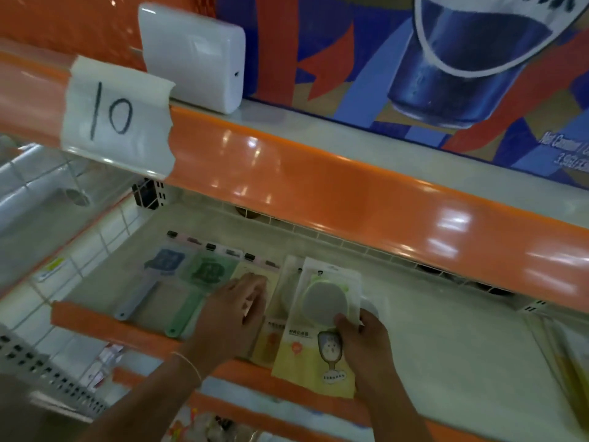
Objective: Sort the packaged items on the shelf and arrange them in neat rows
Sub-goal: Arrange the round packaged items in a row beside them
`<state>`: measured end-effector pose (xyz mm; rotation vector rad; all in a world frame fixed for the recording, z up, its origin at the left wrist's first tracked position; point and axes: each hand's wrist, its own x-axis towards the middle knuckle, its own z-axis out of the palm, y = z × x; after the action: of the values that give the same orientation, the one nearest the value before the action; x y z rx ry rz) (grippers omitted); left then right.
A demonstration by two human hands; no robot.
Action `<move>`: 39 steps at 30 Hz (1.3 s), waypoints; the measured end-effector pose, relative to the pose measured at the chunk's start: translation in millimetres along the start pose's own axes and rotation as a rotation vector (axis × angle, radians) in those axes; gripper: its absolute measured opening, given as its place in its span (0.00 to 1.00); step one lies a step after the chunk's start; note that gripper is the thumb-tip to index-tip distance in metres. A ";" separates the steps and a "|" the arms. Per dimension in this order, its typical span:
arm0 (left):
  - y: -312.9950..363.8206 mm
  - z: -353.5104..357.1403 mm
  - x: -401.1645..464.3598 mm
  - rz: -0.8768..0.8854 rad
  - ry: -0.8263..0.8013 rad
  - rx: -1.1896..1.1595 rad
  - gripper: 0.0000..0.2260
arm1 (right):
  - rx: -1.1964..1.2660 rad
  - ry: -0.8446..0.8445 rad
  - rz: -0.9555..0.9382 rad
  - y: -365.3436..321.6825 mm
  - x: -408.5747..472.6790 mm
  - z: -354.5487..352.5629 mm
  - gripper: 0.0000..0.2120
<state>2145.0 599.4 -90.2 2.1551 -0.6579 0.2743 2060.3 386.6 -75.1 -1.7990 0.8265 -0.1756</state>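
Observation:
On the pale shelf (446,330) lie flat packaged hand mirrors side by side: a blue one (149,275) at the left, then a green one (197,288), then a yellowish pack (251,272) partly under my left hand (232,311), which rests flat on it with fingers spread. My right hand (360,339) grips a yellow-and-white pack with a round green-rimmed mirror (322,320), held slightly above another similar pack (280,301) lying beneath it.
An orange shelf lip (105,323) runs along the front edge. The orange upper shelf (318,173) overhangs close above, with a paper tag marked 10 (118,113) and a white box (194,55). More packs lie blurred at far right (570,355). A wire divider (73,247) bounds the left.

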 end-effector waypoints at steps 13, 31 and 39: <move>-38.2 3.4 -22.1 0.299 -0.032 -0.069 0.19 | -0.303 0.058 -0.125 2.1 14.6 29.5 0.08; -44.2 8.6 -21.1 0.275 -0.042 0.014 0.15 | -0.665 0.164 -0.246 5.5 10.3 46.2 0.17; -42.1 7.1 -21.4 0.267 -0.041 0.017 0.16 | -0.726 0.146 -0.205 4.7 10.1 47.9 0.19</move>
<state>2149.7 622.8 -131.6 2.0922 -0.9719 0.3801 2089.3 416.8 -100.8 -2.5819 0.8712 -0.1497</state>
